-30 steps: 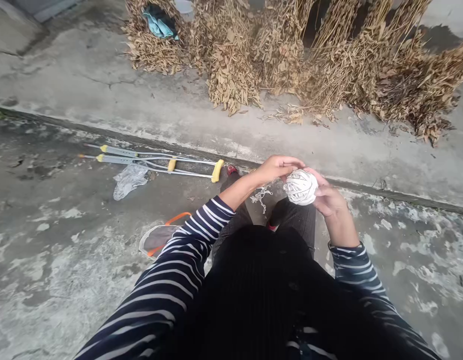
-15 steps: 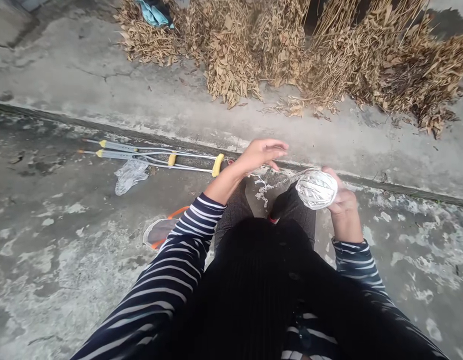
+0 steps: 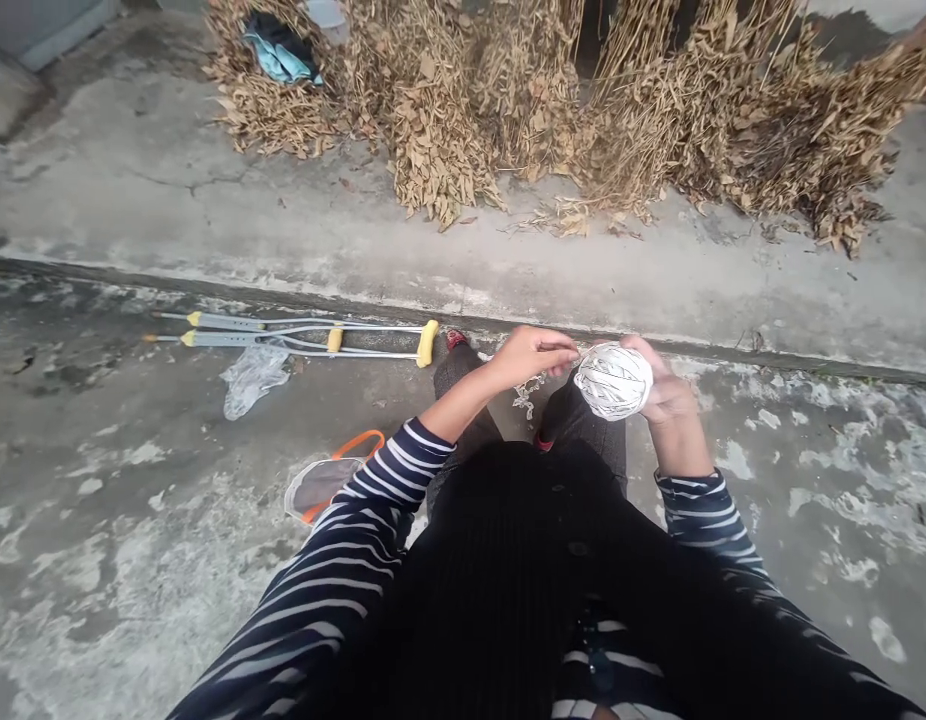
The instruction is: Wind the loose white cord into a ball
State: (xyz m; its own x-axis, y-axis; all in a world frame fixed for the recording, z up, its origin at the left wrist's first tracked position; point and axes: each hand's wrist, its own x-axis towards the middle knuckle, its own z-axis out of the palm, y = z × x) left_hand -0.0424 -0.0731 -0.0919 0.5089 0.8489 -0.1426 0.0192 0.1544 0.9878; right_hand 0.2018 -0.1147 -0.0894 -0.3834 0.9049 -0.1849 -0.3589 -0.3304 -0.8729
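Winding white strand (image 3: 581,352) looks like the work my hands are at, and I judge it well along: a good many turns already wrap the ball (image 3: 614,381), making it full and plump. What seems left is the loose tangle (image 3: 524,397) down on the ground (image 3: 380,390) between my legs; whether it joins the ball I cannot tell, nor how much of it my left hand (image 3: 534,355) hides.

The ball sits up in front of me, above my right knee, cupped from its right side by my right hand (image 3: 669,392), the fingers curled firmly round its far edge. My left fingertips are drawn together just beside the ball's left edge, pinching what appears to be the strand.

The ball is close to round, so I find no clear long axis and no end that points anywhere. Its turns cross at several slants, and the strand leads off leftward toward my fingertips.
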